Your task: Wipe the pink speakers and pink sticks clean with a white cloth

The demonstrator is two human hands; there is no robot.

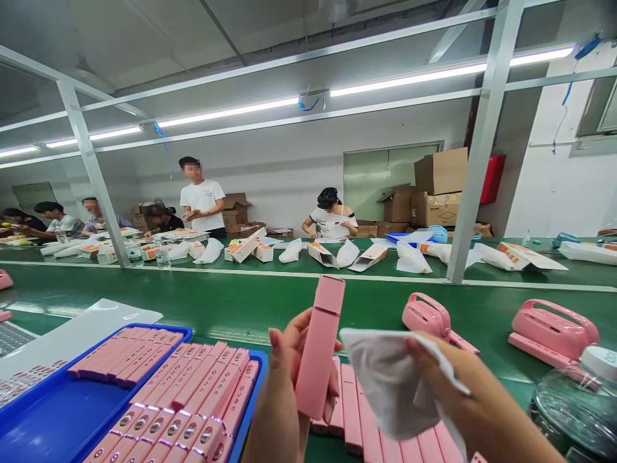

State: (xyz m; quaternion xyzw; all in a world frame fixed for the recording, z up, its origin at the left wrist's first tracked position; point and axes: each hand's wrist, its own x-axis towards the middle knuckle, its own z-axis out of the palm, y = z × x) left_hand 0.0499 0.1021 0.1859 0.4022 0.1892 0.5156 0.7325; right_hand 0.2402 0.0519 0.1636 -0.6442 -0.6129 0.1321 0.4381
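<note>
My left hand is closed around a pink rectangular stick-shaped device, held upright with a slight tilt and a seam near its top. Beside it, my right hand grips a white cloth, which hangs down apart from the device. Below both hands lie several similar pink pieces in a row, partly covered by the cloth. To the left, a blue tray holds several pink pieces with dark oval panels and small round marks.
Another blue tray stands at far left near white sheets. Pink handled units rest on the green belt. A clear jar is at right. Beyond a metal post, co-workers sit and stand behind boxes.
</note>
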